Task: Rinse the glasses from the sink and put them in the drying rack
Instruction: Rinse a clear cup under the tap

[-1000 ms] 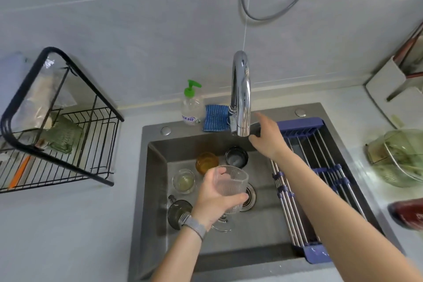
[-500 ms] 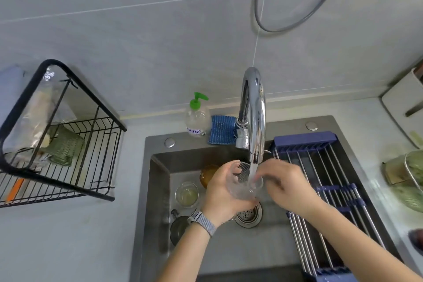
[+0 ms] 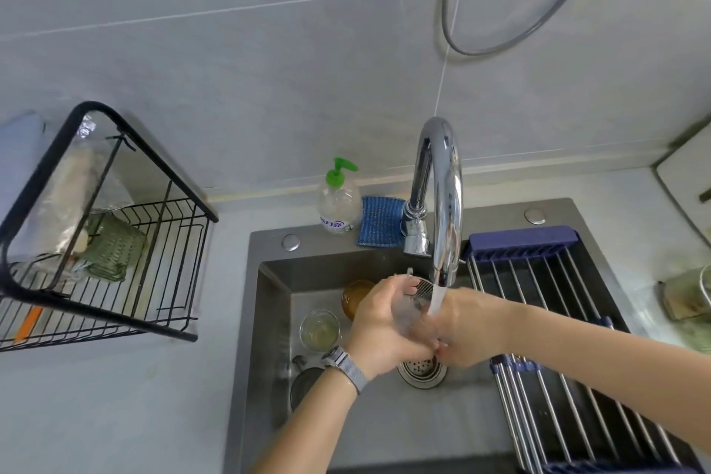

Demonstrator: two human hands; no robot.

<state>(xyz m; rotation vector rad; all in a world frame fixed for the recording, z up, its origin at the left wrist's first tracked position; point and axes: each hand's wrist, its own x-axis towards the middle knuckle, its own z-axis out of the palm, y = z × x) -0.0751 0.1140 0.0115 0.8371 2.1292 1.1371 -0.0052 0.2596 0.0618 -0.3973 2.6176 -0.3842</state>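
A clear ribbed glass (image 3: 413, 302) sits under the running water from the chrome tap (image 3: 442, 200), over the grey sink (image 3: 265, 319). My left hand (image 3: 379, 331) grips the glass from the left. My right hand (image 3: 463, 331) wraps round its right side, mostly hiding the glass. In the sink to the left stand an amber glass (image 3: 356, 296), a small clear glass (image 3: 320, 329) and a dark glass (image 3: 304, 389) partly behind my left wrist. The black wire drying rack (image 3: 115, 242) at the left holds a green ribbed glass (image 3: 113, 246).
A roll-up rack with blue ends (image 3: 538, 292) lies over the sink's right side. A soap bottle (image 3: 338, 200) and a blue sponge (image 3: 381, 221) stand behind the sink. The drain strainer (image 3: 421, 371) lies below my hands. Green glassware (image 3: 688, 300) stands on the right counter.
My right hand left the tap handle and came down onto the glass. Water now runs. My left hand raised the glass under the stream, and both hands now close round it.
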